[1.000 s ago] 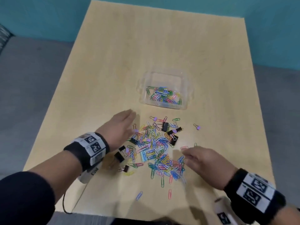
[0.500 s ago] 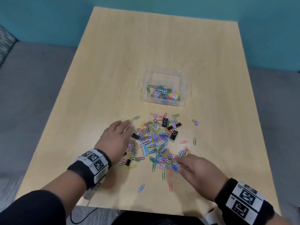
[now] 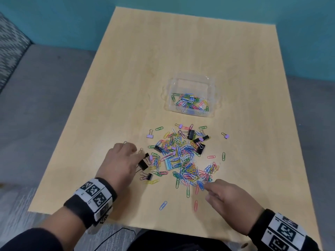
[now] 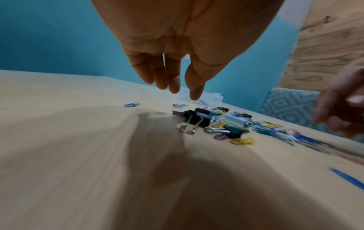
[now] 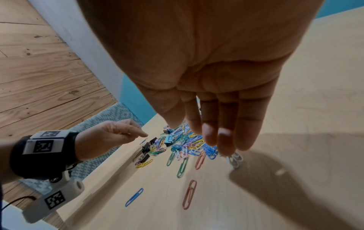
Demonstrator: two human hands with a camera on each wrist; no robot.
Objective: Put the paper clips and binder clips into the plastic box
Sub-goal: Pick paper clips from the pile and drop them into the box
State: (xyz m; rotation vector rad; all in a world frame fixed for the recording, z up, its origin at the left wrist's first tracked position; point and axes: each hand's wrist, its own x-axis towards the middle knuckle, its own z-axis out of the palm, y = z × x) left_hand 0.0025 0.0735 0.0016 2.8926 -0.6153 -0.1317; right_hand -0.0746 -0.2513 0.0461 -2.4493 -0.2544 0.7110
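A clear plastic box [image 3: 212, 98] stands mid-table with several coloured paper clips [image 3: 188, 102] inside. In front of it lies a loose pile of paper clips [image 3: 183, 160] mixed with black binder clips [image 3: 200, 148] and small purple ones [image 3: 150, 136]. My left hand [image 3: 133, 154] hovers at the pile's left edge, just above two black binder clips [image 4: 197, 119]; its fingers [image 4: 173, 84] hang down and hold nothing. My right hand [image 3: 208, 192] is at the pile's near right edge, fingers [image 5: 222, 140] straight, their tips touching white paper clips [image 5: 235, 158].
Stray clips lie around the pile: a blue one [image 3: 163, 205] and a red one [image 3: 196, 205] near the front edge, a purple binder clip [image 3: 226, 135] to the right. The wooden table [image 3: 181, 51] is bare behind the box. A teal wall lies beyond.
My left hand has drawn back from over the pile's left part to its left edge, fingers now pointing down. My right hand has slid slightly left along the pile's near edge.
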